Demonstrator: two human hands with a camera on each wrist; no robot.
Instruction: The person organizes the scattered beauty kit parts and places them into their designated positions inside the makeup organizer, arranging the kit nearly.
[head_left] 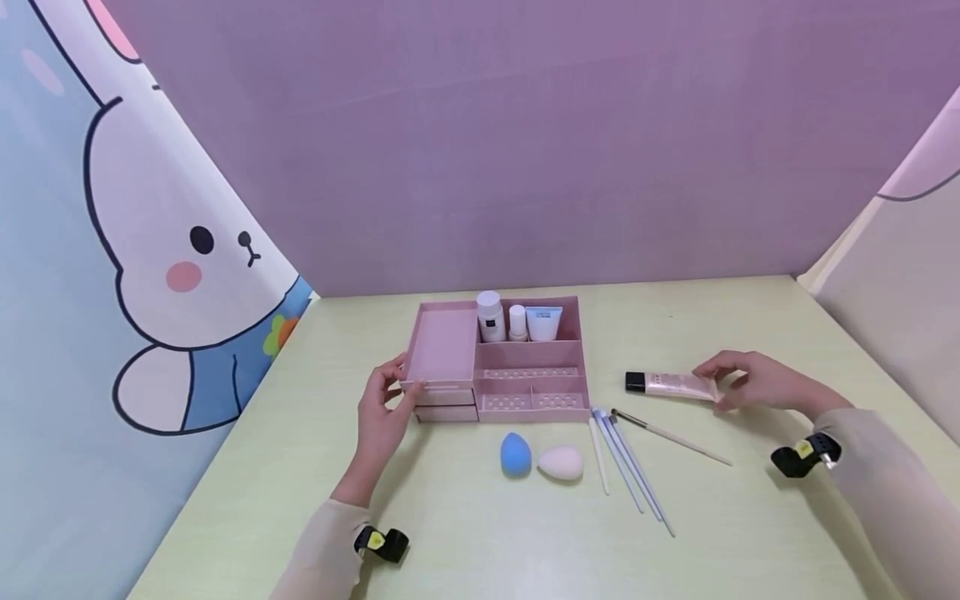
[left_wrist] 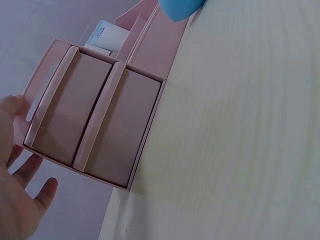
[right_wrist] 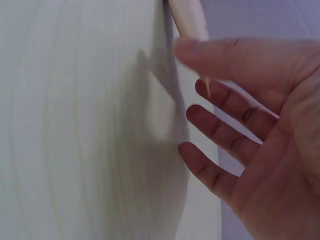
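Observation:
A pink desktop organizer (head_left: 442,342) stands on the table, with two drawers in its left front. My left hand (head_left: 386,408) grips its left front corner, the thumb on the upper front edge and the fingers along the side. The left wrist view shows both drawer fronts (left_wrist: 120,130) closed. To the right lies a pink squeeze tube (head_left: 677,385) with a black cap. My right hand (head_left: 765,383) pinches its flat end between thumb and index finger; in the right wrist view the other fingers (right_wrist: 220,130) are spread apart and only part of the tube (right_wrist: 189,17) shows.
The organizer's back compartment holds a white bottle (head_left: 491,318), a small white-capped bottle (head_left: 517,323) and a white-blue tube (head_left: 543,323). In front lie a blue makeup sponge (head_left: 515,455), a pale pink one (head_left: 561,463) and several makeup brushes (head_left: 671,437). A purple cloth wall (head_left: 555,150) stands behind.

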